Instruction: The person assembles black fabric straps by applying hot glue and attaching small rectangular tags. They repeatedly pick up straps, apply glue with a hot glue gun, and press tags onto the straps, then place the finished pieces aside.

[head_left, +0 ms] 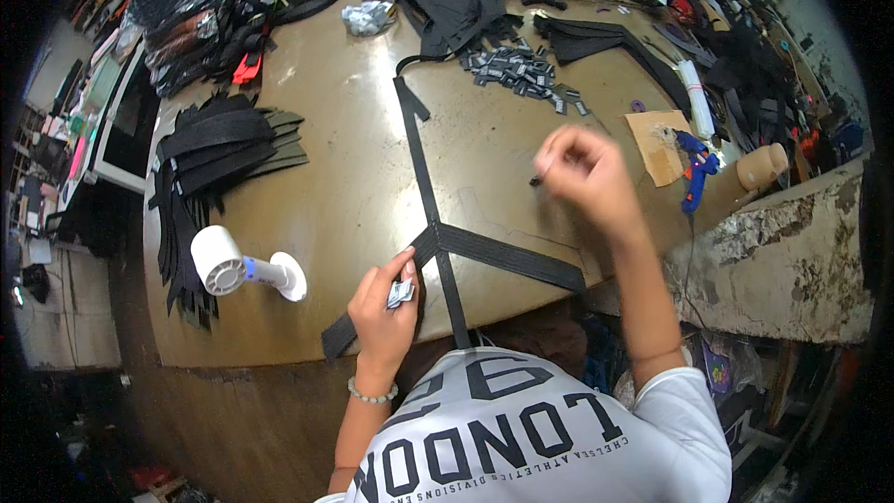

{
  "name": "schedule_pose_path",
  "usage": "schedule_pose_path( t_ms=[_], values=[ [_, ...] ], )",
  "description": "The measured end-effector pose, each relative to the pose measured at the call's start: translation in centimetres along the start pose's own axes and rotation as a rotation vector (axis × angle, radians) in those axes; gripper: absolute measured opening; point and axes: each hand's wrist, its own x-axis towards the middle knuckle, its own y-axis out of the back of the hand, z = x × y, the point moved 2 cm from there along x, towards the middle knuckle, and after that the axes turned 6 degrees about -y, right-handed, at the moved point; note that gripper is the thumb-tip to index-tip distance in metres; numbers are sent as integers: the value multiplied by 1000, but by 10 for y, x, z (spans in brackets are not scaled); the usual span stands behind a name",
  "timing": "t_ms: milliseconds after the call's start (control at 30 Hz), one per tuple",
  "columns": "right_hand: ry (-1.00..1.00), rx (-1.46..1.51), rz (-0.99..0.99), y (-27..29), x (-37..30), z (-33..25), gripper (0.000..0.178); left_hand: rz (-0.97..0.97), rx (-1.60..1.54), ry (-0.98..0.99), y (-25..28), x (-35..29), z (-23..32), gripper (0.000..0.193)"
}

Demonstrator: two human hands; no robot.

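A black webbing strap piece (pixel 512 259) lies on the table in front of me, its wide arms branching from a long thin strap (pixel 419 155). My left hand (pixel 384 307) is closed around a few small grey-and-white labels (pixel 400 293), its fingertips resting on the strap's left arm. Raised over the table on the right, my right hand (pixel 589 172) is pinched and slightly blurred. A tiny dark bit shows by its fingertips; whether it is held I cannot tell. Many similar labels (pixel 521 72) are heaped farther back.
Black straps are stacked at the left (pixel 219 140), and more straps (pixel 447 0) lie at the back. A white handheld fan (pixel 222 259) stands near the left edge. To the right, a blue glue gun (pixel 695 172) lies by a cardboard piece (pixel 656 154) and a tan cone (pixel 762 168).
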Motion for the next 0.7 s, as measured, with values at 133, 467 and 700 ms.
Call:
schedule_pose_path(
  t_ms=[133, 467, 700],
  values=[
    [-331, 170, -270, -79, -49, 15, 26, -98, -180, 149, 1, -4, 7, 15],
    [-110, -75, -6, -82, -54, 33, 13, -7, 24, 382, 25, 11, -18, 17],
    [-45, -211, 27, -68, -57, 37, 9, -442, 355, 170, 44, 25, -26, 24]
  ],
)
